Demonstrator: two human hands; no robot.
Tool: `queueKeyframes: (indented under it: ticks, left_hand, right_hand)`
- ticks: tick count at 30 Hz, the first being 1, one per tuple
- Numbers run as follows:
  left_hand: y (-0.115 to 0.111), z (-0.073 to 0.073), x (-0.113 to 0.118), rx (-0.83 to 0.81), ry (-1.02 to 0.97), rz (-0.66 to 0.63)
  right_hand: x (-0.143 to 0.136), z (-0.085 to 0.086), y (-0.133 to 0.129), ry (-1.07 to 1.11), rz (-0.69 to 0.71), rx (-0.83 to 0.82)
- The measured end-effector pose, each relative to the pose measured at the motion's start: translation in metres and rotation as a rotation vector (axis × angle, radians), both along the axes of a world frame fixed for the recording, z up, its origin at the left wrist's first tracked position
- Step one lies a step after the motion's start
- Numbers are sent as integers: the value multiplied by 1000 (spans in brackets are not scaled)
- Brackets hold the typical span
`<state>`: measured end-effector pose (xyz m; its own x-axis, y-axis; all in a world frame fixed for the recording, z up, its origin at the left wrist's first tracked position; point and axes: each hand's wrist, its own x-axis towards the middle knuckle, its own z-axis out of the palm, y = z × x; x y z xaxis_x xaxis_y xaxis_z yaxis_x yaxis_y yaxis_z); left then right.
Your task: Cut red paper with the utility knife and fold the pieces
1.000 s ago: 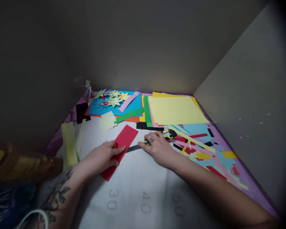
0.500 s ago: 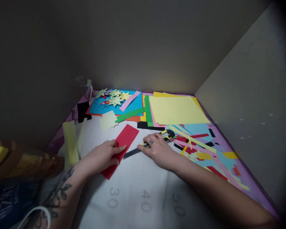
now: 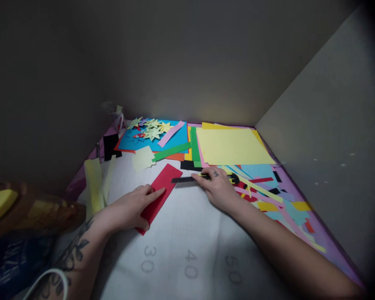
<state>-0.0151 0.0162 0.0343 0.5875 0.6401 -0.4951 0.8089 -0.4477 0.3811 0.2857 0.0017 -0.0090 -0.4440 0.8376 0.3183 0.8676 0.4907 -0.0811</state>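
Note:
A red strip of folded-looking paper (image 3: 167, 177) lies slanted on the white sheet. My left hand (image 3: 137, 205) rests on it, index finger stretched along the surface and thumb near the lower end. A yellow and black utility knife (image 3: 233, 178) is gripped in my right hand (image 3: 217, 185). Its long dark blade points left, the tip close to the right edge of the red paper; whether the two touch I cannot tell. The curled fingers hide the middle of the handle.
Paper stars (image 3: 153, 132) lie on blue sheets (image 3: 125, 143) at the back left. A stack of pale yellow paper (image 3: 234, 146) is at the back right, with coloured scraps (image 3: 287, 204) in front. A brown object (image 3: 59, 208) stands left, beside pale strips (image 3: 95, 187).
My right hand has moved a little right and away from me, swinging the knife so its blade lies nearer level by the upper part of the red paper. My left hand has shifted slightly.

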Motion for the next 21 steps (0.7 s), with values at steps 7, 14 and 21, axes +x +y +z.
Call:
queueKeyframes:
  ticks: [7, 14, 21]
  left_hand:
    - [-3, 5, 6, -14, 14, 4]
    - [-3, 8, 7, -8, 15, 6]
    - [-4, 6, 6, 9, 4, -8]
  right_hand:
    - [0, -6, 20, -104, -209, 42]
    - [-10, -3, 29, -177, -201, -61]
    - [-19, -3, 8, -155, -17, -162]
